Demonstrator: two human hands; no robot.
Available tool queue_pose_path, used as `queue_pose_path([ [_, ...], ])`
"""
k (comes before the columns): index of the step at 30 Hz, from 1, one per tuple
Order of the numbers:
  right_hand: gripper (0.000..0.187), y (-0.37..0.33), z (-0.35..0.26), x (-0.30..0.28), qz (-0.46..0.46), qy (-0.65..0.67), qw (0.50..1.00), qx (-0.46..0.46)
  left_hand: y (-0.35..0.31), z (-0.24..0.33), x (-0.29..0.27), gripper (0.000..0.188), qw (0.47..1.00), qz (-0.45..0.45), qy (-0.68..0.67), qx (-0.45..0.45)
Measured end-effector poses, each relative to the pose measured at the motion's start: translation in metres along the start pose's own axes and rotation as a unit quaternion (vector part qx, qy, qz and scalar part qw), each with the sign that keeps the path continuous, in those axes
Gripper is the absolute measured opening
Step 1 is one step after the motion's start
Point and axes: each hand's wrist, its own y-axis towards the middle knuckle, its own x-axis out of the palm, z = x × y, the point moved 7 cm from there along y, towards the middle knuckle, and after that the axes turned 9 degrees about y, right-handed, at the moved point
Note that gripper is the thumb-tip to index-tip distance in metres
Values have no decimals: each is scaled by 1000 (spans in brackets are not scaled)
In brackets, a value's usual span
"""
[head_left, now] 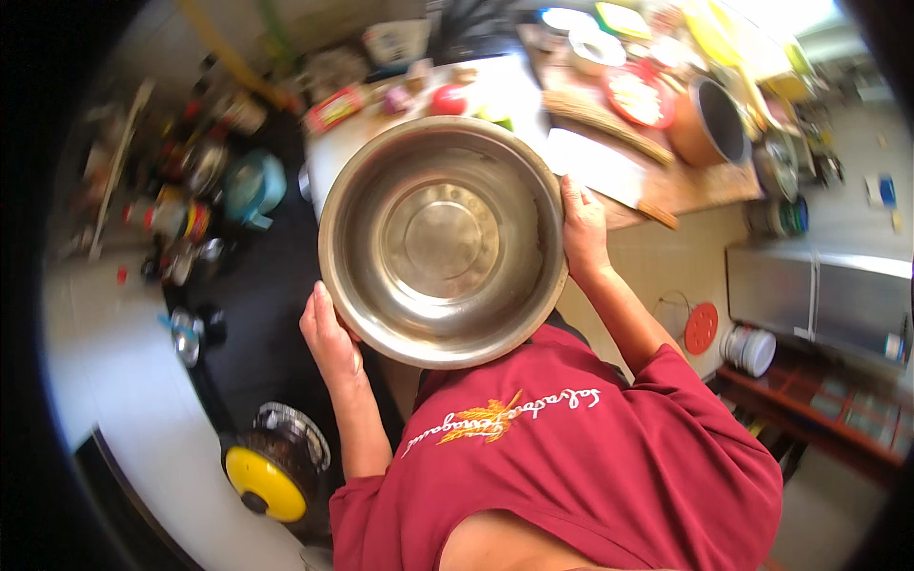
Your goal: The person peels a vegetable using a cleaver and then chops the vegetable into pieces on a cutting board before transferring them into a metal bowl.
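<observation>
A wide stainless steel basin [443, 238] is held up in front of me, its open side facing me. Its inside looks bare, with a dull ring pattern on the bottom. My left hand [329, 333] grips the lower left of the rim, thumb along the edge. On the upper right side, my right hand [584, 228] clasps the rim, thumb on top. The fingers of both hands are mostly hidden behind the basin. Just beyond the right hand lies a cleaver [600, 169] with a wooden handle, on the table.
Behind the basin, a tomato [449, 99] lies on a white surface. A straw brush [609, 126], a red plate [640, 95] and a brown pot [706, 122] crowd the right table. Along the dark left counter stand a teal pot [254, 186] and a pot with a yellow lid [267, 483].
</observation>
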Motion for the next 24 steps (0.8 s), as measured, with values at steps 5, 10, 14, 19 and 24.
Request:
queue_pose_path([
  [5,34,5,-47,-148,82,58,994,-40,-27,-3,143,33,994,-108,20,18],
  [10,34,12,-81,-296,148,54,987,-31,-71,-3,285,37,981,-191,19,21],
  [14,33,12,-113,-384,191,65,979,-36,-108,-7,378,37,971,-240,-3,15],
  [19,32,23,-128,-489,221,95,969,-53,-144,-10,476,35,950,-313,-6,-9],
  [24,33,30,-131,-562,248,92,964,-33,-165,-13,546,36,918,-395,-3,-40],
])
